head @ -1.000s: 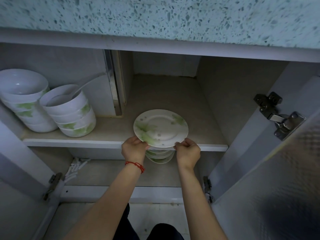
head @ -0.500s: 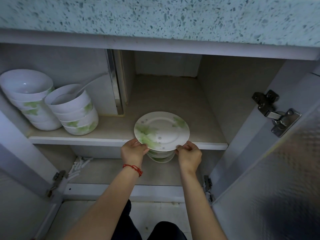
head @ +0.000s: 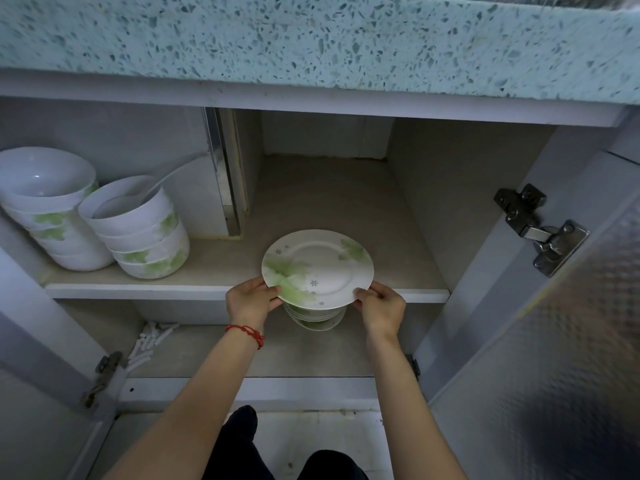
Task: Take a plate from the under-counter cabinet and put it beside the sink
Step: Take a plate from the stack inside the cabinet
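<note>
A white plate with green leaf prints point(head: 320, 268) is held level in front of the cabinet's middle shelf point(head: 145, 291). My left hand point(head: 250, 301) grips its near-left rim and my right hand point(head: 381, 306) grips its near-right rim. Directly below the held plate, a stack of like plates point(head: 317, 317) shows only its front edge; the rest is hidden by the plate and my hands. The speckled countertop edge point(head: 311, 39) runs across the top of the view.
Two stacks of white bowls point(head: 138, 233) with green prints stand on the shelf at the left, a spoon in the nearer stack. The open right door point(head: 554, 358) with its hinge point(head: 540, 230) stands close on the right. White small parts point(head: 152, 344) lie on the lower shelf.
The plate and both hands have shifted slightly right and toward me; the grip on its rim is unchanged. The view has tilted a little.
</note>
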Demonstrator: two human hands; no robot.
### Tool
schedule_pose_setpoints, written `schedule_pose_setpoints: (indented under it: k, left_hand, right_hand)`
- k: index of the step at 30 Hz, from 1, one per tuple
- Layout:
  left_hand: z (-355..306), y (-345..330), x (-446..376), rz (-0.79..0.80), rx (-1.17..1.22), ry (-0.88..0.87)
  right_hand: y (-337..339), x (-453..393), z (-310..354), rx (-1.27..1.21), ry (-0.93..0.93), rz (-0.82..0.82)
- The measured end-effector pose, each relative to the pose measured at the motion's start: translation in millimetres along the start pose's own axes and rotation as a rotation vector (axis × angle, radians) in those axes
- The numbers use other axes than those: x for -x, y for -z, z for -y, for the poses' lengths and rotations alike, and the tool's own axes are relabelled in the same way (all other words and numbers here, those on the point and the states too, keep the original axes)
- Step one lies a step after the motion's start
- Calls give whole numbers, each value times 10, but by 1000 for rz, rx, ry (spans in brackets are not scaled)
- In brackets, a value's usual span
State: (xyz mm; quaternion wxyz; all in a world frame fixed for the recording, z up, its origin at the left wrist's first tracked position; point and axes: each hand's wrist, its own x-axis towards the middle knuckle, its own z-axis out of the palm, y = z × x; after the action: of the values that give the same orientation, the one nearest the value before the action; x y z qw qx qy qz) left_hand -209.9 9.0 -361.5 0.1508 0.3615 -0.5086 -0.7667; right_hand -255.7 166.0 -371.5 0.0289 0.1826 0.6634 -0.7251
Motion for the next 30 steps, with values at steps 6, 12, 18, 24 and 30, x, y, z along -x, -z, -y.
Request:
schedule_pose_setpoints:
  k: [6,12,18,24,30]
  left_hand:
    - [-24,77,83,22,-19,-15]
    - [-58,183,124,102,-43,-76]
    - [-51,258,174,186,-80,-120]
    - [-46,316,26,215,-127,-135]
    - [-7,311,-143,231,-164,-144]
  right_hand:
    - [66,43,-52,-91,26,16]
    - [141,72,3,-156,67,55]
    - [273,36,34,-121,110,80]
    - [372,-2,-12,-115,111,155]
    - [375,-110,-38,-92,87,158]
